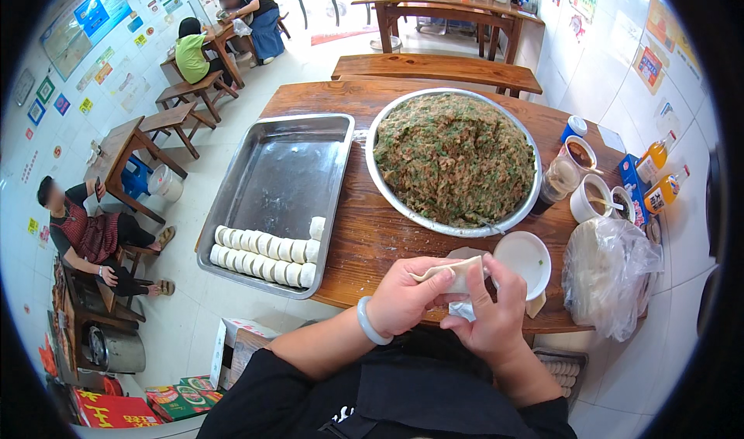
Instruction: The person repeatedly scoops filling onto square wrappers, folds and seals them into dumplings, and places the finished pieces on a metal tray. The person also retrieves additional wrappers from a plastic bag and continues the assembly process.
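A folded dough wrapper (459, 276) is pinched between my left hand (410, 288) and my right hand (494, 314), over the table's near edge. Whether filling lies inside it is hidden. Beyond my hands stands a wide metal basin (378, 189) heaped with minced filling (456, 154) flecked with green; a thin metal handle shows at its near rim. Close to my right hand is a white bowl (523, 259) with a green scrap inside. On the left, a steel tray (273, 166) holds rows of wrapped dumplings (264, 256) along its near end.
At right are a plastic bag of pale sheets (607, 270), a lidded jar (555, 183), condiment bowls (590, 198) and orange drink bottles (665, 189). A bench (436, 70) stands behind the wooden table (349, 253). Several people sit or stand at left. Another dumpling tray (564, 369) is low at right.
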`<state>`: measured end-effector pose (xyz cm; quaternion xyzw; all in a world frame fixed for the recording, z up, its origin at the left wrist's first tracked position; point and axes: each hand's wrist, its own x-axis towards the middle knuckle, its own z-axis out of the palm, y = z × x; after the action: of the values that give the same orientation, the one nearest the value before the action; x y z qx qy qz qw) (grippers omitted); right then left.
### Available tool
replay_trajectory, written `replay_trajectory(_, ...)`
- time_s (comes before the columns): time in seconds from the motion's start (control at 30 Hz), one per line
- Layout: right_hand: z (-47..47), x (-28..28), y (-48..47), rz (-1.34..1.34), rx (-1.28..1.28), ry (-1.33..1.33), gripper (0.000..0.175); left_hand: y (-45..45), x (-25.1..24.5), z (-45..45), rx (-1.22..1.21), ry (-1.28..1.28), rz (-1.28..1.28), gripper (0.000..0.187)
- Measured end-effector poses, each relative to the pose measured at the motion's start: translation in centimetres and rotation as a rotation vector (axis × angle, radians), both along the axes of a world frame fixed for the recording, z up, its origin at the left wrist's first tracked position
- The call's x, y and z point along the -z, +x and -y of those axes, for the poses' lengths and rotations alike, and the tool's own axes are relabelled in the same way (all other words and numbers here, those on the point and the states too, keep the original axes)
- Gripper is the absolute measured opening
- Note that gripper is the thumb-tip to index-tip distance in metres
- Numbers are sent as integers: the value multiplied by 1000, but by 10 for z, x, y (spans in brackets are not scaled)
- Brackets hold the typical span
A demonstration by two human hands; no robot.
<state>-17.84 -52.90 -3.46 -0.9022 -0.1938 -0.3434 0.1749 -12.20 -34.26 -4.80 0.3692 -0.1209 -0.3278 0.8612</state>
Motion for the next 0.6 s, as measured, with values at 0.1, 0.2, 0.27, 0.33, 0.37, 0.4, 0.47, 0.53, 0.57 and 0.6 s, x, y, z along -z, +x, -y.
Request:
replay_trajectory(0.1,5,-3,-2,-14,-12,30,59,3,0,-9,-2,54,54,34)
replay_trajectory(0.2,9,-7,-5,-156,-104,383,41,2,-1,-10,12,192,345,28)
replay_trajectory(0.27,9,-8,-8,-295,-179,664,38,0,-2,-7,-32,293,489,28)
replay_trajectory(0.33,9,-8,-8,-199,-120,636,33,-3,-4,-4,-51,228,362,26)
replay_trajectory(0.37,10,-8,-8,-139,-115,645,31,-2,-5,-5,-72,249,325,25)
replay_trajectory(0.4,10,-7,-7,-119,-103,675,31,-1,-6,-7,-83,256,288,24)
replay_trajectory(0.47,11,-5,-6,-142,-100,777,34,2,-6,-13,-112,256,257,22)
replay_trajectory(0.53,11,-3,-6,-145,-131,851,40,5,-4,-17,-106,282,193,19)
replay_trajectory(0.57,9,-1,-7,-160,-120,886,41,5,-2,-16,-117,235,139,17)
replay_trajectory(0.6,7,0,-9,-229,-159,1003,41,5,0,-14,-149,161,61,14)
